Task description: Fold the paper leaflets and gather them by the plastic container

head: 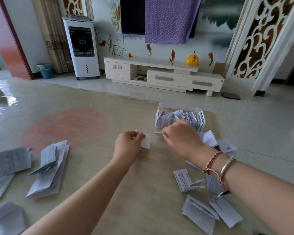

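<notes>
**Paper in both grips, much of it blurred**

Paper is what I see in each grip, though motion blur hides the detail. My left hand (128, 143) curls its fingers round a small white folded leaflet (146, 141); only the right half of that slip shows past the fingers. My right hand (180, 135) pinches a thin strip of paper (157, 132) seen edge-on, and I cannot tell whether it is a separate leaflet or part of the same one. The two hands are near each other, apart, above the beige counter (95, 126).

Just behind the right hand stands the clear plastic container (180, 116), packed with upright folded leaflets; the hand covers its near wall. Folded leaflets (199, 209) lie scattered on the counter by the right forearm, which hides several of them, along with the bracelets (219, 167) on the wrist. More lie between that forearm and the container. On the left, larger unfolded sheets (49, 168) lie in loose stacks, the outermost cut off by the edge of view; their print is too blurred to read.

Beyond the counter are a white TV cabinet (163, 75) carrying a yellow bag (192, 60), a white air cooler (82, 48), and a purple cloth (170, 19) hanging over part of the dark screen.
</notes>
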Motion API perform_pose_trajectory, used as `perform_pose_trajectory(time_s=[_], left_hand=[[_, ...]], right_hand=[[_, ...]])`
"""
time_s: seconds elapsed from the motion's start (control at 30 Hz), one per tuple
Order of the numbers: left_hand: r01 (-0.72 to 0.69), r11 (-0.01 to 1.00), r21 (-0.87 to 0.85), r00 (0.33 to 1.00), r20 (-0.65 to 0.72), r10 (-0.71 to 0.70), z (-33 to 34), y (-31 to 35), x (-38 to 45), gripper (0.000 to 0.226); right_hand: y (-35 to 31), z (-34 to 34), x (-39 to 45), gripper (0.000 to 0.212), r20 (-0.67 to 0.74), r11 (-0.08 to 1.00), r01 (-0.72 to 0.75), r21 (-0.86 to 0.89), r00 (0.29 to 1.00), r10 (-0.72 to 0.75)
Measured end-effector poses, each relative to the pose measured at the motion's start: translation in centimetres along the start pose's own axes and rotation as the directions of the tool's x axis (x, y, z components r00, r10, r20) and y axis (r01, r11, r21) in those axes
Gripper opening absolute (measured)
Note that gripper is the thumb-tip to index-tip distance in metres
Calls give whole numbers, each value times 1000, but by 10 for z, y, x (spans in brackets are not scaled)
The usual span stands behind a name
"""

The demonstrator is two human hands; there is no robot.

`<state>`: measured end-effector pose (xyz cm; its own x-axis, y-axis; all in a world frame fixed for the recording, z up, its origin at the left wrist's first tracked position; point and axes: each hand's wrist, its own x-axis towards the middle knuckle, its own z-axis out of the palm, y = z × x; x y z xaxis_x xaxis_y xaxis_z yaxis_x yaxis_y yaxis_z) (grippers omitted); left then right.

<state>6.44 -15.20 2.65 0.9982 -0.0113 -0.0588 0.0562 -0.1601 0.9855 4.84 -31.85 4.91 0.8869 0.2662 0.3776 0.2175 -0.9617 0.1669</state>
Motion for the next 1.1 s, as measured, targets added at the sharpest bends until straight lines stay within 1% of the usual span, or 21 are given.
perform_pose_trajectory(time_s=[0.03,0.07,0.1,0.13,0.2,0.23,0.27,0.3,0.33,0.4,0.47,0.53,0.6,0.7,0.77,0.83,0.9,0.97,1.03,1.07,1.1], left_hand=[[33,999,-31,999,14,-33,1,2,-1,25],[80,994,-76,996,41,-77,3,5,-3,32],[124,984,-128,991,74,-115,5,7,-4,38],[161,971,-178,983,111,-143,8,10,-5,42],[192,944,-269,974,170,-150,14,13,-7,43],[181,939,-293,975,182,-131,18,13,-7,37],[160,944,-288,977,185,-109,22,14,-8,27],[140,952,-274,979,185,-91,25,14,-9,19],[126,959,-256,980,182,-81,28,14,-12,16],[117,962,-245,982,175,-75,35,16,-16,21],[108,963,-249,984,163,-68,41,17,-18,31],[70,976,-207,989,144,-41,44,17,-20,42],[-3,994,-113,993,120,17,46,18,-21,40],[-104,995,16,992,72,102,48,18,-22,30],[-157,984,78,987,40,154,48,17,-22,31],[-187,977,102,982,29,185,47,17,-19,32],[-178,977,119,984,29,176,46,17,-15,36],[-145,981,132,989,20,144,46,17,-12,40],[-125,987,100,992,34,122,47,17,-10,34],[-115,992,60,992,57,112,48,19,-11,26],[-93,996,2,992,90,92,50,23,-12,22]], right_hand=[[0,-3,-2,27,-122,998,-23,55,992,29],[-1,-6,-4,25,-212,995,-26,93,976,45],[-2,-8,-7,23,-263,992,-6,124,964,38],[-4,-9,-9,21,-277,989,36,146,961,6],[-7,-9,-14,25,-176,969,139,206,979,-103],[-7,-9,-17,27,-147,955,169,245,980,-136],[-5,-9,-19,24,-144,939,164,302,982,-125],[0,-11,-23,20,-132,919,122,376,988,-77],[6,-14,-25,16,-121,893,70,444,993,-17],[22,-23,-30,13,-108,858,-48,511,987,119],[44,-31,-34,11,-38,841,-215,497,963,268],[68,-35,-36,11,53,822,-369,434,921,385],[88,-32,-37,13,177,810,-480,336,877,446],[100,-24,-36,19,314,820,-529,220,834,454],[98,-18,-34,17,344,829,-527,186,826,447],[96,-12,-31,9,349,835,-518,188,830,436],[96,-13,-29,12,315,798,-525,295,842,438],[94,-22,-25,13,214,700,-501,509,861,461],[84,-36,-21,12,91,597,-415,687,864,496],[77,-42,-19,11,72,537,-366,760,869,490],[71,-46,-16,8,97,474,-337,813,883,460]])
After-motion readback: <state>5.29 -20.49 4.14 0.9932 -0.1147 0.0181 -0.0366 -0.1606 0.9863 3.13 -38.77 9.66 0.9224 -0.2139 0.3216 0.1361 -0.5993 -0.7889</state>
